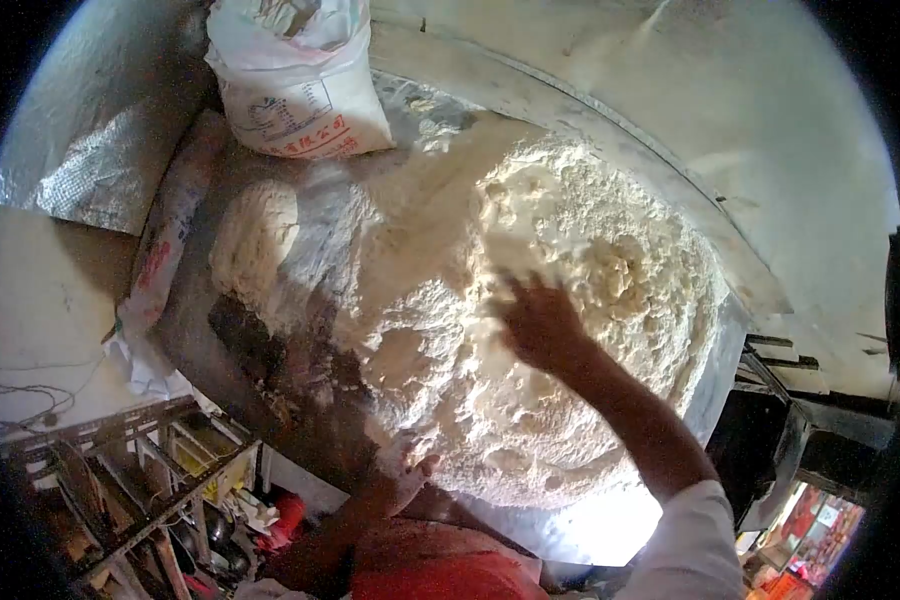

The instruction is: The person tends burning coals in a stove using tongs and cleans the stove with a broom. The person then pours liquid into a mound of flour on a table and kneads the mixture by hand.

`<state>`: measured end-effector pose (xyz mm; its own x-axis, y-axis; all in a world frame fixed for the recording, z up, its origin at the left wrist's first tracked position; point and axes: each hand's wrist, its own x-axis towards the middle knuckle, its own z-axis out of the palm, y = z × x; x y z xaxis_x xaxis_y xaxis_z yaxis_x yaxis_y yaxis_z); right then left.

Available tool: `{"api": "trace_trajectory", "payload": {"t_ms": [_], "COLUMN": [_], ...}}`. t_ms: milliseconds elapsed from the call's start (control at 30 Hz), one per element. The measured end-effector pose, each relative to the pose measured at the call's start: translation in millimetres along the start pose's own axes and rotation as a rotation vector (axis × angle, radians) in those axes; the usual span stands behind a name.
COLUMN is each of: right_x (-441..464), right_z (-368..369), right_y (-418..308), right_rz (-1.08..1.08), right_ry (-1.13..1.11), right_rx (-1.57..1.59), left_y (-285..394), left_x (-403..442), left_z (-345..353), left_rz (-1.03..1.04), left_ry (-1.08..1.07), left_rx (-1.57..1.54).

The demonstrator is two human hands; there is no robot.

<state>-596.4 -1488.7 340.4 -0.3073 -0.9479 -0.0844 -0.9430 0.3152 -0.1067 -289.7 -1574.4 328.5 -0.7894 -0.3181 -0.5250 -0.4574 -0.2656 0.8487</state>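
A wide, lumpy layer of pale flour [660,330] covers much of the metal table [720,400]. My right hand [540,318] reaches over its middle with fingers spread, slightly smeared by motion. Nothing shows in that hand; whether it touches the flour I cannot tell. At the near edge of the flour is my left hand [402,478], dusted white, its thumb standing apart from the fingers and nothing visible in its grasp. A smooth pale mound [260,235], perhaps dough, lies at the table's left.
An open white sack [305,105] with red print stands at the back left. Another, flatter printed sack [165,250] leans along the left edge. A slatted rack [160,490] is at the lower left. A wall [750,130] rises behind the table.
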Motion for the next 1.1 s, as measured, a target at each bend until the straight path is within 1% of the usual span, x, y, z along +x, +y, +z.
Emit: {"api": "trace_trajectory", "payload": {"t_ms": [33,67,133,167,200,233,267,300,333,367,433,500,567,633,700,767,800,867,900,933,967,1000,1033,1100], "right_x": [14.2,26.1,29.8,23.4,18.7,12.8,2.5,-6.0,-23.4,-34.3,-52.3,-45.5,-32.8,-35.9,-54.8,-78.0,-98.8,-107.8,-104.7,-107.4,-112.1,-114.7,-117.3,-131.5], "right_z": [2.5,15.7,42.2,48.9,42.3,30.1,25.2,15.1,-3.5,-20.6,-40.3,-3.3,2.4,19.5,29.0,76.1,102.7,56.9,-6.8,-12.0,7.8,9.8,12.7,14.5], "right_y": [-20.5,-35.5,-43.5,-34.8,-29.6,-20.5,-7.7,6.7,20.3,28.4,27.5,-0.6,-59.2,-90.5,-76.1,-33.1,1.9,23.8,13.3,8.9,0.0,-26.5,-54.0,-84.1], "right_rz": [-0.078,-0.122,-0.165,-0.171,-0.184,-0.088,-0.081,0.022,0.036,0.091,0.100,0.055,-0.050,-0.144,-0.137,0.035,0.124,0.112,0.015,0.066,0.075,0.069,0.063,-0.192], "right_ry": [-0.019,-0.123,-0.226,-0.087,0.047,-0.309,-0.320,-0.512,-0.503,-0.549,-0.411,-0.253,-0.259,-0.450,-0.416,-0.400,-0.278,-0.160,-0.165,-0.206,-0.075,-0.075,-0.071,-0.396], "right_rx": [0.031,-0.027,-0.082,-0.026,0.031,-0.014,-0.084,-0.133,-0.188,-0.223,-0.400,-0.235,0.111,0.084,0.046,-0.032,0.199,0.140,-0.139,-0.267,-0.275,-0.051,0.176,-0.002], "left_y": [1.9,14.9,45.5,36.6,19.0,4.3,-2.9,-10.2,-8.3,1.1,26.3,-17.2,6.0,6.2,-4.3,-19.9,-24.0,-24.3,-26.4,-28.9,-30.4,-30.9,-31.2,-27.9], "left_x": [-2.9,-5.3,-11.1,-12.0,-14.3,-14.9,-13.9,-14.2,-18.1,-21.1,-25.6,-21.9,-25.5,-26.1,-26.3,-29.9,-33.5,-39.3,-41.6,-43.7,-43.8,-43.0,-42.2,-42.9], "left_z": [-3.3,-6.7,-10.9,-14.1,-16.2,-19.5,-23.8,-27.6,-28.1,-27.6,-27.9,-30.4,-27.5,-27.1,-28.7,-32.7,-32.4,-25.0,-25.2,-26.8,-26.0,-22.3,-19.7,-14.7], "left_rz": [0.154,0.155,-0.112,-0.109,0.044,0.198,0.201,0.123,0.078,0.034,0.068,0.178,0.115,0.123,0.133,0.024,-0.014,0.043,0.042,-0.017,-0.073,-0.072,0.004,0.064], "left_ry": [-0.008,-0.005,-0.126,-0.120,-0.085,-0.052,-0.050,-0.046,-0.050,-0.053,0.052,0.043,-0.008,-0.009,-0.010,-0.050,-0.068,0.049,0.051,0.027,-0.001,-0.010,-0.038,-0.066], "left_rx": [0.179,0.191,0.686,0.683,0.522,0.361,0.351,0.341,0.329,0.317,0.441,0.156,0.255,0.282,0.287,0.247,0.233,0.269,0.263,0.281,0.301,0.299,0.195,0.100]}}
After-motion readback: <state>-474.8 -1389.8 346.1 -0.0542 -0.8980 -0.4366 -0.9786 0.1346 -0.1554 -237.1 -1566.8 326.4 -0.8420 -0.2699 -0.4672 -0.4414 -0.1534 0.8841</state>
